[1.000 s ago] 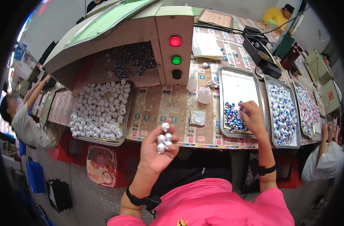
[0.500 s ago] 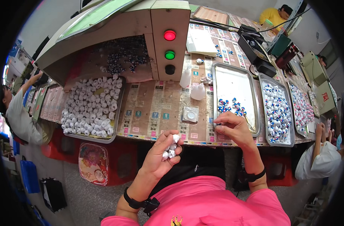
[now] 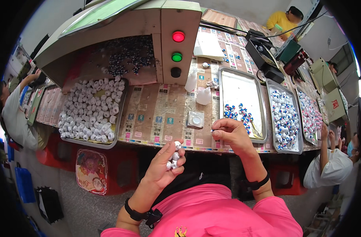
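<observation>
Several small rounded white pieces (image 3: pixel 175 156) lie in the curled fingers of my left hand (image 3: pixel 158 170), in front of the table's near edge. My right hand (image 3: pixel 235 136) pinches a tiny dark-and-white piece (image 3: pixel 213 130) between thumb and fingertips; its exact kind is too small to make out. Behind that hand stands a shallow metal tray with a white lining (image 3: pixel 243 89), holding a cluster of small blue, white and red pieces (image 3: pixel 239 112) at its near end. To the left, a tray (image 3: pixel 122 103) is spread with many white rounded pieces like those in my left hand.
A beige machine (image 3: pixel 179 19) with red and green lights stands behind the left tray. Squeeze bottles (image 3: pixel 204 96) and a small dish (image 3: pixel 196 119) sit mid-table. Filled trays (image 3: pixel 285 118) line the right. A red stool (image 3: pixel 127 170) is below; co-workers sit around.
My right hand has moved left, away from the lined tray and closer to my left hand, with the tiny piece now showing at its fingertips. The whole view has shifted slightly.
</observation>
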`<state>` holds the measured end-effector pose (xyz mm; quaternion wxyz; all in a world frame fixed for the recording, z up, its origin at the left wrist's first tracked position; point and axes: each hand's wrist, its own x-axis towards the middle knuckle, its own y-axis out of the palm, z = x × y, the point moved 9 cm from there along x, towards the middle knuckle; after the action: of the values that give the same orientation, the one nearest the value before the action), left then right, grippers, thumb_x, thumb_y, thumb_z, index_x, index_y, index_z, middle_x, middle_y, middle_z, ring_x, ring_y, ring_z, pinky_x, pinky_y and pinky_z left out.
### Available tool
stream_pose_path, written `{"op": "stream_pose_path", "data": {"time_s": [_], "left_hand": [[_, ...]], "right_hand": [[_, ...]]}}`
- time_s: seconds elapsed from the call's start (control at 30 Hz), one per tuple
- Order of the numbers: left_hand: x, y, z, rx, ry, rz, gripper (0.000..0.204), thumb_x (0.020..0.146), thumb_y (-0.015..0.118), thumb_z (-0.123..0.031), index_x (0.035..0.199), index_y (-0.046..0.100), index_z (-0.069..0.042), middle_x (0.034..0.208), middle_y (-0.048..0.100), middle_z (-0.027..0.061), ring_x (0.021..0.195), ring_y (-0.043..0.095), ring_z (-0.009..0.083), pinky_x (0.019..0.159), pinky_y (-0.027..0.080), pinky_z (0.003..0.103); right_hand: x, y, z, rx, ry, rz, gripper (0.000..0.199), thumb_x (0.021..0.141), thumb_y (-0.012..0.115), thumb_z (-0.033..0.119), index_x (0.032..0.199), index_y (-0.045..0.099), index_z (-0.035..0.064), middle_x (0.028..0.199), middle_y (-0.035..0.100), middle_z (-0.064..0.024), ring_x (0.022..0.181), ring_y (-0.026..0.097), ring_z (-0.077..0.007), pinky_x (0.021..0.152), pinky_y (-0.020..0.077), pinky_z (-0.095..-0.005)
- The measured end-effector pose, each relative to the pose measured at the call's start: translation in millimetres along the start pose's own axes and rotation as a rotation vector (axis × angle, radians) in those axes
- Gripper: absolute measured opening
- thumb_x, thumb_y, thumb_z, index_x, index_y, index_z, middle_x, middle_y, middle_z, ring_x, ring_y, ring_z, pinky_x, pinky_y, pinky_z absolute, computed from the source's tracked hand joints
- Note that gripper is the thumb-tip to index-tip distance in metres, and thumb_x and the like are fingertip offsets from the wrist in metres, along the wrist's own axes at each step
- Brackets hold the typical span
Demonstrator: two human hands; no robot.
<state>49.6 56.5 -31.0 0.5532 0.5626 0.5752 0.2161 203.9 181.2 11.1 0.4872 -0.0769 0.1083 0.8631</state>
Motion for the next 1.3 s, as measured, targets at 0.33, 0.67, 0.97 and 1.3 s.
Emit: {"op": "stream_pose_path", "data": {"time_s": [0.33, 0.67, 0.97, 1.3], "left_hand": [[-3.5, 0.4, -2.3, 0.063, 0.076, 0.024, 0.035, 0.097, 0.049, -0.036, 0.121, 0.051, -0.01, 0.086, 0.053, 0.004, 0.066, 0.048, 0.0126, 0.048, 0.038, 0.022], [-9.1, -8.4, -2.6, 0.082, 0.14, -0.022, 0.035, 0.096, 0.054, -0.027, 0.125, 0.049, -0.008, 0.09, 0.056, 0.004, 0.065, 0.049, 0.0099, 0.048, 0.038, 0.021], [-10.4, -10.2, -0.3, 0.092, 0.152, -0.053, 0.032, 0.095, 0.057, -0.018, 0.124, 0.054, -0.006, 0.096, 0.06, 0.0035, 0.065, 0.051, 0.0072, 0.047, 0.038, 0.019], [-2.6, -9.4, -2.4, 0.148, 0.193, -0.098, 0.029, 0.094, 0.058, -0.014, 0.122, 0.056, -0.007, 0.1, 0.063, 0.004, 0.062, 0.052, 0.0066, 0.046, 0.038, 0.019]], "right_hand": [[7.8, 2.0, 14.1, -0.15, -0.122, -0.062, 0.023, 0.084, 0.07, 0.005, 0.105, 0.066, -0.0021, 0.092, 0.068, -0.0074, 0.081, 0.064, -0.0112, 0.071, 0.0518, -0.0236], [22.9, 40.1, 45.3, -0.784, -0.511, -0.147, 0.012, 0.08, 0.068, 0.002, 0.092, 0.07, 0.0035, 0.086, 0.064, -0.0094, 0.072, 0.064, -0.0198, 0.065, 0.0498, -0.0286], [37.7, 46.0, 36.8, -0.979, -0.501, -0.115, 0.013, 0.076, 0.067, 0.002, 0.088, 0.07, 0.0037, 0.086, 0.065, -0.0128, 0.077, 0.065, -0.029, 0.067, 0.0507, -0.0362], [8.2, 51.4, 42.5, -0.642, -0.434, -0.058, 0.015, 0.077, 0.071, 0.004, 0.092, 0.071, 0.0017, 0.087, 0.066, -0.0067, 0.07, 0.06, -0.0104, 0.061, 0.0478, -0.023]]}}
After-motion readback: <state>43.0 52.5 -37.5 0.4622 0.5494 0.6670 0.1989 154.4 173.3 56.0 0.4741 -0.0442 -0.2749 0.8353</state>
